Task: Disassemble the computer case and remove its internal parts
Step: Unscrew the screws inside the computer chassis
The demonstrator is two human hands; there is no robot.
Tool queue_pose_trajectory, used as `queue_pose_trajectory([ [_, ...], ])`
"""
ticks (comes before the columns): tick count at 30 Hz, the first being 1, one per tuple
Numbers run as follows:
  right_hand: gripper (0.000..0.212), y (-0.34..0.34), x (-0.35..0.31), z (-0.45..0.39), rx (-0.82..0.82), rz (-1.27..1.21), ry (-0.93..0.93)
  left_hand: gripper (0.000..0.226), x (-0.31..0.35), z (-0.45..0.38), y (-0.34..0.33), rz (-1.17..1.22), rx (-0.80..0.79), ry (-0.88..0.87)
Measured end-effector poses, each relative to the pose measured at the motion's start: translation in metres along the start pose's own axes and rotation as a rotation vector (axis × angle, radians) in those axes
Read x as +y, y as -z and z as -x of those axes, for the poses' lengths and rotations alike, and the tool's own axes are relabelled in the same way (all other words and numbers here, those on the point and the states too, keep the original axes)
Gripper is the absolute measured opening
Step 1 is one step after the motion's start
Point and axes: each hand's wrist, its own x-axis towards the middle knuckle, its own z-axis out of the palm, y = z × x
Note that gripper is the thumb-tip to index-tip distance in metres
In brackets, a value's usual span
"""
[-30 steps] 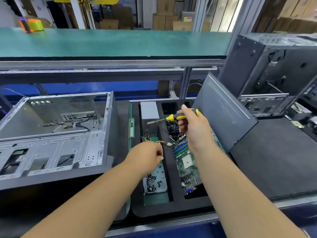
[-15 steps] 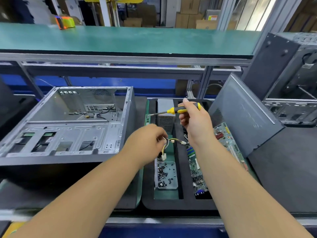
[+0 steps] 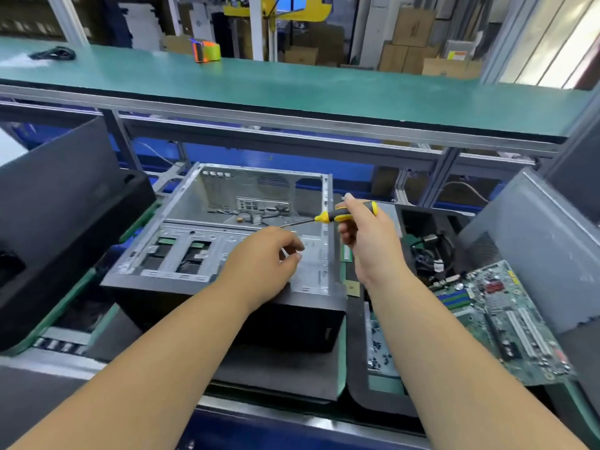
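The computer case (image 3: 246, 228) is seen lying open on the dark mat (image 3: 285, 368) at the middle of the bench, and most of the stripping appears to be done. Its inside is largely bare metal; only a few loose cables (image 3: 259, 216) are left near the far wall, and these, it is judged, remain to be pulled. The motherboard (image 3: 500, 319) has already been laid out to the right, in a black foam tray (image 3: 357, 378), with a small dish of screws (image 3: 378, 349) just beside it on the left. A grey side panel (image 3: 532, 251) is propped upright at the far right of the tray.

A yellow-and-black screwdriver (image 3: 337, 216) is gripped by the right hand (image 3: 367, 241), fingers curled round the handle, the blade pointing left over the case. The left hand (image 3: 269, 261) is held above the near part of the case with finger and thumb pinched together; whether anything is held between them cannot be told.

The work surface is a low bench with green-edged mats, and a green shelf (image 3: 292, 89) runs across above it. A roll of tape in an orange holder (image 3: 206, 51) stands on that shelf. Cardboard boxes (image 3: 412, 37) are stacked in the room beyond, and another dark case (image 3: 58, 222) is placed at the left.
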Motion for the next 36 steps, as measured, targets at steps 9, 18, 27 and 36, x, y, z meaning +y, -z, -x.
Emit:
queue_pose_trajectory([
  [9, 0.022, -0.116, 0.015, 0.01, -0.091, 0.052, -0.023, 0.01, -0.091, 0.016, 0.075, 0.049, 0.078, 0.103],
  [18, 0.02, -0.188, 0.033, 0.012, -0.148, 0.173, 0.012, 0.023, -0.169, 0.031, 0.111, -0.056, 0.229, 0.331],
  [27, 0.027, -0.225, 0.048, 0.014, -0.237, 0.459, 0.07, 0.04, -0.206, 0.034, 0.114, -0.053, 0.067, 0.348],
  [36, 0.024, -0.233, 0.051, 0.016, -0.268, 0.62, 0.135, 0.037, -0.211, 0.035, 0.11, 0.039, 0.064, 0.321],
])
